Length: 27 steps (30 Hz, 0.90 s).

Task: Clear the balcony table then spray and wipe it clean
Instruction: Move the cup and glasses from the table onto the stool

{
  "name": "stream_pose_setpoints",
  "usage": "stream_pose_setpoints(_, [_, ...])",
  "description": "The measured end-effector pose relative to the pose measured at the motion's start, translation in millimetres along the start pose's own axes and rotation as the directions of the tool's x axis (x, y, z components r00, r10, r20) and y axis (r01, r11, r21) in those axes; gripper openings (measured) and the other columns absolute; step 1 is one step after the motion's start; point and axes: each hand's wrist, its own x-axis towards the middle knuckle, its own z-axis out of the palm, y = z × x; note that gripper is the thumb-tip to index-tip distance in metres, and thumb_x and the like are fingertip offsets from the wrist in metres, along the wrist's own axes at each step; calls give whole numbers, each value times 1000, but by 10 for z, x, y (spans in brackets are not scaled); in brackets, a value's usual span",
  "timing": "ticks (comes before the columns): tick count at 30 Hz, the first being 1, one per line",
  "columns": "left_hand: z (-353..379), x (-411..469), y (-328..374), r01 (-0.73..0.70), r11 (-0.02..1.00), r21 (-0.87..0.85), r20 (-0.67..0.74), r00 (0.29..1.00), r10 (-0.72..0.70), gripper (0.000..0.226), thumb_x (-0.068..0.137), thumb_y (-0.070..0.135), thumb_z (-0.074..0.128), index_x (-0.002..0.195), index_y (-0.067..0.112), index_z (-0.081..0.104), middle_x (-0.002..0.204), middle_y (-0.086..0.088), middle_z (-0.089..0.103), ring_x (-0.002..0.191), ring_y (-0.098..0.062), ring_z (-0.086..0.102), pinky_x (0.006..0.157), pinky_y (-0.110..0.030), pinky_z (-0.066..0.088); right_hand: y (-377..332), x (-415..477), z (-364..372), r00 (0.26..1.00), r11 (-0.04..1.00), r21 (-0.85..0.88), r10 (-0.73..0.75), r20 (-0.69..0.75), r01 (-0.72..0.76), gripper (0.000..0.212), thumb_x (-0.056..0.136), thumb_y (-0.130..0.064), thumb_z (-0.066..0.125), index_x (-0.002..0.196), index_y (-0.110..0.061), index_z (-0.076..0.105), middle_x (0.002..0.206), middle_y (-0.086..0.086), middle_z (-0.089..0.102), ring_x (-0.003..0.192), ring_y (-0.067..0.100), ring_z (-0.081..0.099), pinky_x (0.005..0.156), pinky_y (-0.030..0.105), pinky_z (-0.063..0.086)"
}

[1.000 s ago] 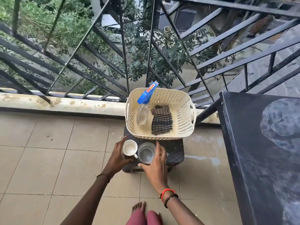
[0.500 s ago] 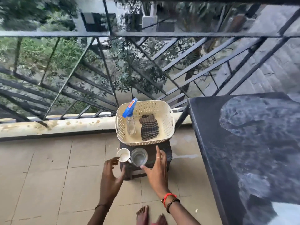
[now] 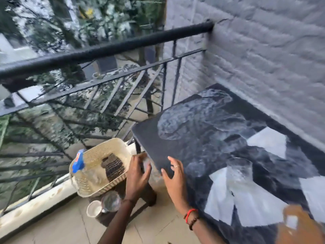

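Worktop (image 3: 158, 143), uncleared: glass (image 3: 239, 171) among white papers (image 3: 267, 143); left hand (image 3: 139, 176) and right hand (image 3: 174, 178), fingers spread, seemingly empty, at its near corner; likely hazard: a hasty reach could tip the glass.

One cream perforated plastic basket (image 3: 98, 152) at eight o'clock. In it, one clear spray bottle with a blue trigger head (image 3: 79, 161) and one dark striped cloth (image 3: 113, 166). Two clear drinking glasses: left glass (image 3: 110, 202) at seven o'clock, tabletop glass (image 3: 239, 171) at four. One white cup (image 3: 94, 210) at seven. One black patterned table (image 3: 154, 143), one dark stool (image 3: 151, 194). Several white paper sheets (image 3: 267, 143) around four, number unclear. One blurred brown thing (image 3: 297, 224) at five. Two bare hands: left hand (image 3: 138, 173), right hand (image 3: 174, 176), near six.
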Motion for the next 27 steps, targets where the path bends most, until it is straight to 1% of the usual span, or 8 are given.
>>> stream_pose_setpoints(4, [468,116,433,-98,993,-71,141,984,108,28,91,29,56,118,19,54,111,4,55,109,2,51,95,-14,38,122,-27,-583,980,998,14,66,-187,-65,40,81,-24,60,121,-22,54,115,-7,51,104,13,57,92,22,45])
stream_pose_setpoints(10, [1245,70,797,-113,993,-34,442,890,116,28,94,28,54,116,10,56,111,-3,55,108,-19,55,98,-37,42,383,-125,-1477,862,984,35,172,-477,-177,37,79,3,68,111,-15,60,107,-3,60,99,1,54,89,8,42])
stream_pose_setpoints(12, [1479,27,946,-140,990,-11,536,835,124,36,94,31,52,120,6,56,115,-9,54,111,-28,54,100,-43,41,534,-210,-1813,787,967,77,243,-567,-243,34,79,7,66,107,-12,60,104,1,61,96,1,54,88,14,46])
stream_pose_setpoints(15, [1741,-23,1159,-121,993,16,654,752,81,50,93,36,50,132,4,50,127,-16,49,123,-32,48,107,-37,35,823,-355,-2201,718,942,34,278,-639,-334,29,81,5,63,109,-1,62,104,9,64,90,12,58,80,30,52])
stream_pose_setpoints(17, [1904,-28,1263,-111,993,34,680,731,59,60,93,40,49,138,1,44,132,-22,46,128,-36,43,110,-35,30,965,-399,-2363,703,911,92,372,-607,-402,28,81,8,62,109,4,61,107,18,64,89,21,58,78,23,52])
stream_pose_setpoints(20, [2087,6,1476,-55,994,90,689,724,-22,58,97,32,53,148,14,33,134,-23,40,124,-40,46,108,-40,33,1101,-342,-2471,734,856,69,478,-482,-512,27,84,0,64,110,4,59,109,18,62,95,25,58,84,33,53])
stream_pose_setpoints(23, [2263,59,1595,18,996,86,693,717,-73,63,95,40,53,150,18,29,141,-21,41,130,-37,44,111,-43,33,1131,-189,-2519,766,814,58,566,-304,-578,39,86,-17,66,120,-1,54,117,15,59,106,23,58,83,19,45])
stream_pose_setpoints(27, [2443,127,1594,190,973,130,676,701,-227,89,78,62,64,142,7,34,136,-21,53,126,-34,51,105,-45,42,1133,50,-2488,757,766,60,643,-119,-640,57,86,-38,64,129,-5,48,123,13,60,114,24,57,97,33,45])
